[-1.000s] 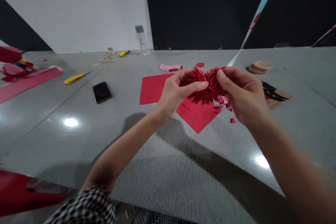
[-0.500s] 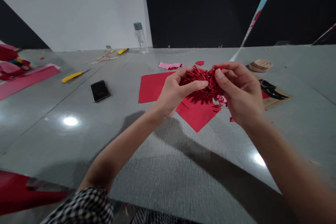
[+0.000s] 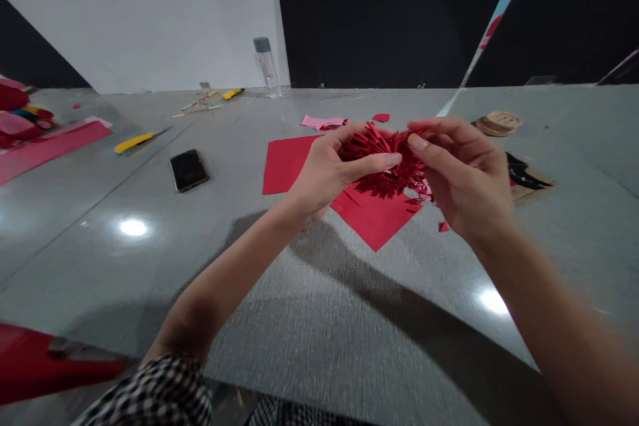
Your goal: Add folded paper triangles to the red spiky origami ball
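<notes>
A spiky red paper flower (image 3: 387, 163), made of many thin rolled strips, is held up between both hands above the grey table (image 3: 309, 319). My left hand (image 3: 329, 173) grips its left side, thumb laid across the front. My right hand (image 3: 462, 173) pinches its right side with thumb and fingers curled round the strips. Directly below lie red paper sheets (image 3: 372, 216), one spreading left behind my left hand, with small red and pink scraps around them.
A black phone (image 3: 188, 170) lies left of the sheets, with a yellow knife (image 3: 134, 142) beyond it. A clear bottle (image 3: 264, 63) stands at the back. Pink scraps (image 3: 322, 123), a wooden spool (image 3: 498, 123), black scissors on cardboard (image 3: 524, 176) and pink paper (image 3: 44, 150) lie around.
Both hands have stayed on the flower, shifting only slightly; my right fingers have worked a little along its strips. The view tipped down slightly.
</notes>
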The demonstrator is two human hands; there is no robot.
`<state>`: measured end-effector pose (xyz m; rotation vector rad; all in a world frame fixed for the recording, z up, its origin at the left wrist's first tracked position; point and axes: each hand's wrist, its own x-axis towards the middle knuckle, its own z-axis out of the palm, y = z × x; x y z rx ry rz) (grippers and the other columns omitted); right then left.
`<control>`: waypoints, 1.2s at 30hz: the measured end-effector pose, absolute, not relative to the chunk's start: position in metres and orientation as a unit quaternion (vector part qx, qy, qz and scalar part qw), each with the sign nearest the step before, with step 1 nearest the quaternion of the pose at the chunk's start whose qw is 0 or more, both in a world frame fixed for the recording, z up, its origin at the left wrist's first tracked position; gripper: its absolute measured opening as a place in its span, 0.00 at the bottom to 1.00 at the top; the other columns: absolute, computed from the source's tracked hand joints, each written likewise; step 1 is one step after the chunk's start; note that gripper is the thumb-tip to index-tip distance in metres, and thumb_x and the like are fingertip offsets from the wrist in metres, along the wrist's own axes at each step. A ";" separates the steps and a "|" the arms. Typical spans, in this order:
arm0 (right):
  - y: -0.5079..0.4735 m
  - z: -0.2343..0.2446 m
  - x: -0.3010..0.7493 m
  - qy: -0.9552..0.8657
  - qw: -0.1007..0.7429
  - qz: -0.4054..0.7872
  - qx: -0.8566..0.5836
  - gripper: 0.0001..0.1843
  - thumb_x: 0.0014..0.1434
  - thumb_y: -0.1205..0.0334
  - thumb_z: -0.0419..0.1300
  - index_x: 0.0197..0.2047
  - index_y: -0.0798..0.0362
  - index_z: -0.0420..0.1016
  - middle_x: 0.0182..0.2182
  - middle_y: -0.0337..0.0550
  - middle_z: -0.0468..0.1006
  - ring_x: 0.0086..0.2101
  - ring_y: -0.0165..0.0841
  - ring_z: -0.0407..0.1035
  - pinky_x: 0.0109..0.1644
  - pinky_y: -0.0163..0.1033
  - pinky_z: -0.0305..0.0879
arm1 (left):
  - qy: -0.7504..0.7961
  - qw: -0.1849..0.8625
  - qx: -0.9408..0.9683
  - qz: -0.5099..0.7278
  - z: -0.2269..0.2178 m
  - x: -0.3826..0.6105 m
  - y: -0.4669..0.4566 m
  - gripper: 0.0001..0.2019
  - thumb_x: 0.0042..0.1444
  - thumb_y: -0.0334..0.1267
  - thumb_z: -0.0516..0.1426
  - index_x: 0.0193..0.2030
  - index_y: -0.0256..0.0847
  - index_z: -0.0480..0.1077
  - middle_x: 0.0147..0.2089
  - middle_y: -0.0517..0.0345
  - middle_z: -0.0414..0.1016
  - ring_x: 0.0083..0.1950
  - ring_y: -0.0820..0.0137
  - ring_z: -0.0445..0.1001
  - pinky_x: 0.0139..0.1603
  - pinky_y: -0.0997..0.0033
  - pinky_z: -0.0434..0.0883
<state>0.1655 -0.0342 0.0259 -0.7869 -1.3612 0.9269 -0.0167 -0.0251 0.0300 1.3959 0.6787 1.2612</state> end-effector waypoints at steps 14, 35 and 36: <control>-0.031 0.022 0.169 -0.589 0.598 0.401 -0.367 0.09 0.59 0.47 0.72 0.39 0.39 0.81 0.43 0.39 0.84 0.49 0.43 0.80 0.53 0.54 0.80 | 0.287 0.553 0.588 0.516 0.034 -0.021 -0.026 0.15 0.49 0.45 0.75 0.41 0.43 0.82 0.41 0.59 0.83 0.44 0.67 0.81 0.53 0.64 0.77; -0.030 0.013 0.165 -0.588 0.613 0.389 -0.356 0.07 0.60 0.50 0.71 0.39 0.39 0.79 0.45 0.38 0.83 0.51 0.41 0.79 0.53 0.51 0.79 | 0.300 0.549 0.594 0.507 0.034 -0.023 -0.024 0.14 0.50 0.44 0.74 0.40 0.43 0.81 0.39 0.60 0.82 0.42 0.69 0.79 0.50 0.66 0.74; -0.030 0.013 0.165 -0.584 0.617 0.393 -0.353 0.08 0.60 0.50 0.72 0.38 0.39 0.79 0.44 0.37 0.83 0.51 0.41 0.79 0.54 0.50 0.78 | 0.300 0.547 0.597 0.504 0.034 -0.024 -0.024 0.14 0.50 0.44 0.74 0.40 0.43 0.81 0.39 0.60 0.82 0.42 0.69 0.79 0.49 0.67 0.74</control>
